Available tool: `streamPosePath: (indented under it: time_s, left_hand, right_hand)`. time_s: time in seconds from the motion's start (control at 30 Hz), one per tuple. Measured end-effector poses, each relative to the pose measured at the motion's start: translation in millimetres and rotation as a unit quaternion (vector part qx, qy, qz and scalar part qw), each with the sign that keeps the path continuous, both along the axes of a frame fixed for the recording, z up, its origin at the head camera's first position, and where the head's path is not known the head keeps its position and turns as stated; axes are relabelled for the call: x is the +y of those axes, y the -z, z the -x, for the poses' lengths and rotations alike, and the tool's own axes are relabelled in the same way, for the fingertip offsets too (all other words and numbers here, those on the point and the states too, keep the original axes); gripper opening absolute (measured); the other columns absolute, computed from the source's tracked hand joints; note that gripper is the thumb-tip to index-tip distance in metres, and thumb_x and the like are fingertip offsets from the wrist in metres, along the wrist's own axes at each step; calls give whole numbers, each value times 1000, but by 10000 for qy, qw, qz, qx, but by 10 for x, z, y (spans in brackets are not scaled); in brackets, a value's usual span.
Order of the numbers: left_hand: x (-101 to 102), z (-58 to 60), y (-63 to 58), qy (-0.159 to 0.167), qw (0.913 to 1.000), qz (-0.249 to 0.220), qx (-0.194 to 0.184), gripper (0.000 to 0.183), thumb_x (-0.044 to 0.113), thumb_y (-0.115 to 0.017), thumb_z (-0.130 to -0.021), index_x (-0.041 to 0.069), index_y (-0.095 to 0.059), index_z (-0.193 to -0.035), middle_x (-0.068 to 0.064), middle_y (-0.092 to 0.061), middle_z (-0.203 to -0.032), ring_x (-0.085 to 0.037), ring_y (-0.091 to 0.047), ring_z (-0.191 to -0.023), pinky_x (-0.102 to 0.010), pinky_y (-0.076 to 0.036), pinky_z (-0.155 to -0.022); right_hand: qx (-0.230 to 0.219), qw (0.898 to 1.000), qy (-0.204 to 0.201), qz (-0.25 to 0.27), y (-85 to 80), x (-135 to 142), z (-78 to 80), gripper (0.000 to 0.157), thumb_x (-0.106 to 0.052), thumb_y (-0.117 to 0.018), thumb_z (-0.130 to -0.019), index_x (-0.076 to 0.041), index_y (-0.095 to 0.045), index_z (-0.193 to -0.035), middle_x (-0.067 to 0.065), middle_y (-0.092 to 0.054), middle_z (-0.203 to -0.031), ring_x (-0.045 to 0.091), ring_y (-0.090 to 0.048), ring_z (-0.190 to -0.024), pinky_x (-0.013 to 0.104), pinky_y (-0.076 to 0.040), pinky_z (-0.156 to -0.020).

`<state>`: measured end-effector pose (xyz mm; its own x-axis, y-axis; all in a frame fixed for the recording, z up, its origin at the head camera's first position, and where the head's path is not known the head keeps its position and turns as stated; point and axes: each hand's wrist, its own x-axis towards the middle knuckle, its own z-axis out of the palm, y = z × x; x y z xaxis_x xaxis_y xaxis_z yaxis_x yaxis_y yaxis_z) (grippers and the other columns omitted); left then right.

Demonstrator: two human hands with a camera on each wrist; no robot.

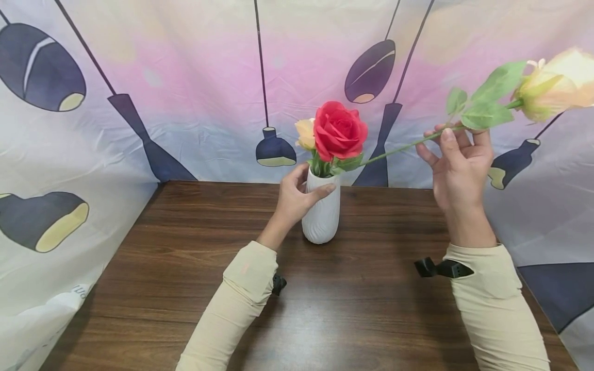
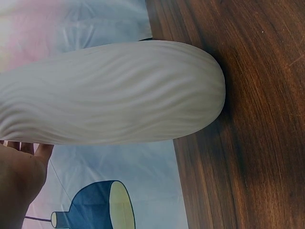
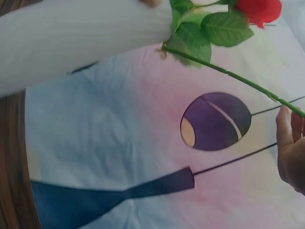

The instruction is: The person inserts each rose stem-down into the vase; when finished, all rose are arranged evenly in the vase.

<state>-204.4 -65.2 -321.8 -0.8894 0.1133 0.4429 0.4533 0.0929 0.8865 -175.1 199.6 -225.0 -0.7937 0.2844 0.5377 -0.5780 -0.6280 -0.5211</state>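
Note:
A white vase with wavy ridges stands upright on the table. My left hand grips it near the top, thumb across the front; the far fingers are hidden behind it. In the vase are a red rose and, partly behind it, a smaller peach-coloured flower. Off to the right, my right hand pinches the green stem of a pale peach rose. That stem slants down leftward, its tip beside the leaves at the vase's mouth. Whether the tip touches them I cannot tell.
The dark wooden table reaches back to a printed cloth with hanging lamps drawn on it. More cloth hangs along the left and right sides. A dark strap sits on the right sleeve's cuff.

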Motion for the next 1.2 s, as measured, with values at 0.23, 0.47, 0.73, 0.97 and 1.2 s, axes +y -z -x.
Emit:
streamPosePath:
  time_s: [0.23, 0.47, 0.73, 0.97, 1.2]
  left_hand:
    - [5, 8, 4, -21, 10000, -48, -12, 55, 10, -83, -82, 3, -62, -132, -19, -71, -121, -24, -68, -110, -35, -61, -97]
    - [2, 1, 0, -39, 10000, -21, -49, 56, 12, -82, -82, 4, -62, -133, -18, -71, -121, -23, -68, -110, -37, -61, -97]
    - [-5, 8, 3, -43, 10000, 3, -89, 54, 13, -82, -82, 6, -63, -132, -17, -71, -121, -23, -68, -109, -37, -60, -98]
    - [-1, 12, 6, -16, 10000, -10, -20, 55, 11, -82, -81, 6, -63, -132, -16, -71, -122, -23, -68, -110, -36, -60, -98]
    - [2, 11, 4, -6, 10000, -31, 19, 55, 10, -83, -81, 4, -62, -132, -18, -71, -121, -24, -69, -110, -35, -61, -96]
  right_hand:
    - [7, 9966, -444, 700, -58, -81, 4, 14, 13, -56, -95, 4, -54, -107, 20, -67, -90, 32, -69, -83, 42, -65, -64]
    - [-12, 9974, -483, 537, -99, -188, 3, 14, 11, -60, -94, 2, -56, -104, 18, -67, -90, 30, -69, -84, 38, -65, -65]
    - [112, 9990, -437, 73, -75, -270, 17, 11, 8, -59, -96, 3, -55, -105, 19, -66, -90, 29, -70, -84, 39, -66, -68]
    - [351, 9989, 96, -284, -72, -262, 40, 11, 5, -61, -96, 2, -54, -105, 17, -65, -89, 27, -69, -80, 38, -66, -67]
    - [436, 9964, 300, -655, -95, -273, 61, 11, 8, -63, -93, 3, -57, -101, 16, -66, -87, 26, -69, -79, 38, -66, -69]
